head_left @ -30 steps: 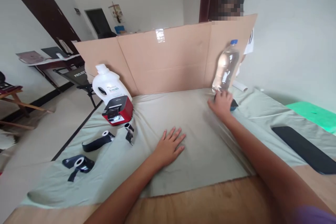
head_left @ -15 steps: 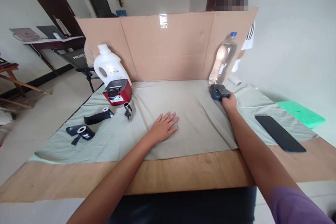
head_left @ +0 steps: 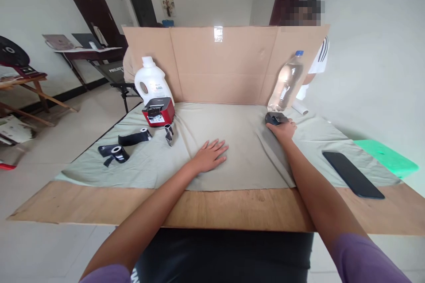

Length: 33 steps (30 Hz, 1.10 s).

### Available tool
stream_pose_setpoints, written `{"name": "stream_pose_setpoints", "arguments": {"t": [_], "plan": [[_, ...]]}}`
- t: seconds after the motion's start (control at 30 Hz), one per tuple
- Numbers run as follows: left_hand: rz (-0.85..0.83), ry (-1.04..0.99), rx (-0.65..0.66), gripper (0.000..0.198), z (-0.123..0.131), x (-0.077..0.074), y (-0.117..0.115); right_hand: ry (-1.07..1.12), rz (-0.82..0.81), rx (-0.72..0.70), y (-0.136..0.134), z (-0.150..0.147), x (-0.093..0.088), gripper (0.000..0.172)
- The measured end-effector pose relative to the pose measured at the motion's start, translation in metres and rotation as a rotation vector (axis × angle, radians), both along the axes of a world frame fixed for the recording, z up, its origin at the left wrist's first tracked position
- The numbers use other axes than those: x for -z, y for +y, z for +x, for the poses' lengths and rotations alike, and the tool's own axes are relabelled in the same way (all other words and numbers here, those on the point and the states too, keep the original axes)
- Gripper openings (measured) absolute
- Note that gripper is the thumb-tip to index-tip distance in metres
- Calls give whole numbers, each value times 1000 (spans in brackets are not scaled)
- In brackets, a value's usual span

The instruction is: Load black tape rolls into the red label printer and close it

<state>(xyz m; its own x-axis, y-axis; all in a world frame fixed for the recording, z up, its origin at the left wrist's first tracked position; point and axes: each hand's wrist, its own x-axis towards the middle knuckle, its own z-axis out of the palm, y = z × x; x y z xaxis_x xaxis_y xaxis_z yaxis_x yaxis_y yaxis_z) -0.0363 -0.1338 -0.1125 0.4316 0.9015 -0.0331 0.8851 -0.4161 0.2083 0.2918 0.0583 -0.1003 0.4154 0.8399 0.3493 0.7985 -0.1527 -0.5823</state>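
My left hand (head_left: 211,155) lies flat with fingers spread on the grey-green cloth (head_left: 232,141) in the middle of the table. My right hand (head_left: 283,128) reaches to the far right of the cloth and closes over a small dark device (head_left: 274,118). The device sits just in front of a clear plastic water bottle (head_left: 286,82) with a blue cap.
A white jug (head_left: 152,84) and a red label printer (head_left: 158,112) stand at the back left, with black tape rolls (head_left: 116,152) and a small clip (head_left: 169,132) nearby. A black phone (head_left: 352,179) lies right. A cardboard screen (head_left: 226,64) backs the table; a person stands behind it.
My right hand has stayed at the dark device by the bottle, shifting slightly over it. My left hand stays flat. The camera has pulled back and shows more of the table's wooden edge.
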Motion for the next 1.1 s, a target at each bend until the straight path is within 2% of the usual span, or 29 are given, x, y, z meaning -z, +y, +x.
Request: {"name": "stream_pose_setpoints", "arguments": {"t": [0.1, 0.23, 0.33, 0.4, 0.53, 0.67, 0.77, 0.83, 0.9, 0.97, 1.0, 1.03, 1.1], "plan": [[5, -5, 0, 64, 0, 0, 0, 54, -46, -75, -21, -35, -12, 88], [23, -21, 10, 63, -2, 1, 0, 143, -78, -177, -57, -112, -23, 81], [96, -61, 7, 59, -3, 0, -3, 209, -87, -168, -83, -167, -21, 76], [174, -105, 23, 52, -5, -2, -5, 230, -84, -177, -96, -193, -16, 74], [253, -143, 97, 38, -10, -10, -10, 141, -46, -200, -111, -215, -1, 68], [295, -89, 131, 35, -13, -23, -15, 38, -48, -253, -118, -216, 9, 68], [351, -91, 182, 37, -5, -33, -27, 34, -71, -259, -121, -216, 11, 71], [401, -92, 276, 38, 12, -34, -46, 30, -70, -261, -121, -217, 12, 73], [441, -73, 456, 36, 38, -27, -74, 20, -71, -259, -122, -217, 13, 74], [426, -59, 720, 34, 67, -11, -107, 9, -84, -260, -122, -216, 13, 74], [413, -66, 892, 33, 81, 0, -123, 6, -90, -263, -122, -216, 12, 75], [401, -63, 986, 32, 93, 11, -138, 5, -94, -265, -122, -216, 12, 75], [354, -81, 1045, 37, 111, 30, -159, 6, -96, -275, -122, -215, 11, 75]]}}
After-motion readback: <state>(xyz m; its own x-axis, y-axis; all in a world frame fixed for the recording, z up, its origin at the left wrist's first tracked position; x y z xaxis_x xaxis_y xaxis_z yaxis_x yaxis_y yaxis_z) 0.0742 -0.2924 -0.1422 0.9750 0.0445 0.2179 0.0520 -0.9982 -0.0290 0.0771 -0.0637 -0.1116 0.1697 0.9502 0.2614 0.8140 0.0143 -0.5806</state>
